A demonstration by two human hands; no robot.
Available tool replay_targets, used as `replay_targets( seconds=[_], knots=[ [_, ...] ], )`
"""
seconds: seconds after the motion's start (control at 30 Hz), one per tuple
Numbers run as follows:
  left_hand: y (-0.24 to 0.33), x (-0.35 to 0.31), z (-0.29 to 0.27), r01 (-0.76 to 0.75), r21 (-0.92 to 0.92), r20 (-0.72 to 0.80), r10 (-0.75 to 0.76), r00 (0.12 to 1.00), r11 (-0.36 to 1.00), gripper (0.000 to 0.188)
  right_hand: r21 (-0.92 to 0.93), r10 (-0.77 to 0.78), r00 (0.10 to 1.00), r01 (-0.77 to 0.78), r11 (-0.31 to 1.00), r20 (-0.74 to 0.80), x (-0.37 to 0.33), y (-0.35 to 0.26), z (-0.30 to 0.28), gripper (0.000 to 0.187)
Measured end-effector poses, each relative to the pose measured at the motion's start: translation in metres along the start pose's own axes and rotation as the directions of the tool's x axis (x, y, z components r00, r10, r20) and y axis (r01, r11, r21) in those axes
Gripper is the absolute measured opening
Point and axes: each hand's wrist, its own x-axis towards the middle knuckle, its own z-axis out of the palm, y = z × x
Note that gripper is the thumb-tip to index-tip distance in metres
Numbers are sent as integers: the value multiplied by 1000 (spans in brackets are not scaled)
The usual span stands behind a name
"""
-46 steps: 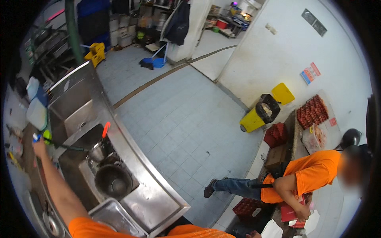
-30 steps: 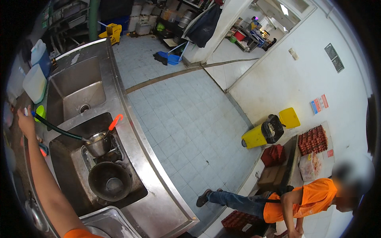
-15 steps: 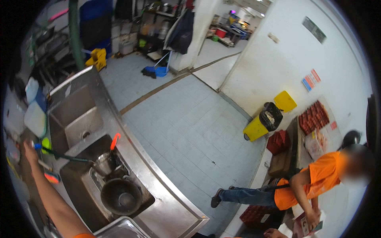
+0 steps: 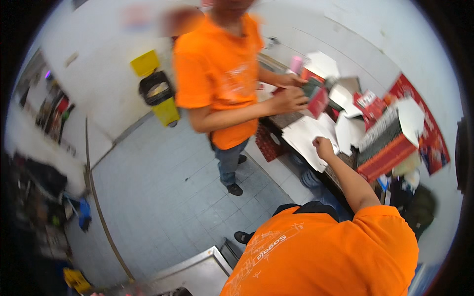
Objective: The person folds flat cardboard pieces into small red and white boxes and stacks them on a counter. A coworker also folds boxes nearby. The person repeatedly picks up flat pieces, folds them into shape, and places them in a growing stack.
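Neither my left hand nor my right hand shows in the head view now. Nearest to me, at the lower edge, is the steel counter (image 4: pixel 192 272) with its raised rim. A dark object (image 4: pixel 175 292) on it is cut off by the picture's edge, too little of it to name. Close by on the right, a co-worker in an orange shirt (image 4: pixel 316 256) reaches a hand (image 4: pixel 323 148) over white flat cartons (image 4: pixel 302 137). Beyond, a second person in orange (image 4: pixel 217 74) holds a red and dark-green folded carton (image 4: pixel 317 101) in both hands.
A side table bears white and red cartons and a long stack of folded boxes (image 4: pixel 387 148). By the wall stands a yellow bin (image 4: pixel 165 109) with its lid up. A blue dustpan (image 4: pixel 85 214) and a yellow bucket (image 4: pixel 76 280) are at the left.
My view has swung right, from the sink to the two co-workers. My left arm, outstretched over the sink with a green hose beside the hand, has left the picture.
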Motion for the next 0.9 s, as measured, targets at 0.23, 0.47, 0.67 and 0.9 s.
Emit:
replay_targets(
  seconds=[0.23,0.47,0.67,0.9],
  knots=[
    [266,-459,87,710,192,835,-493,246,678,22,45,-34,996,37,998,-78,-28,12,22,56],
    [436,-642,18,616,511,699,127,-704,599,22,-155,26,973,10,988,229,-33,10,52,68],
    [477,-718,5,457,479,537,163,-828,749,26,45,-212,909,210,977,358,-33,32,19,36],
    [518,-848,-4,42,688,440,-370,-818,725,43,416,47,971,57,907,-235,5,99,-50,12]
  ],
)
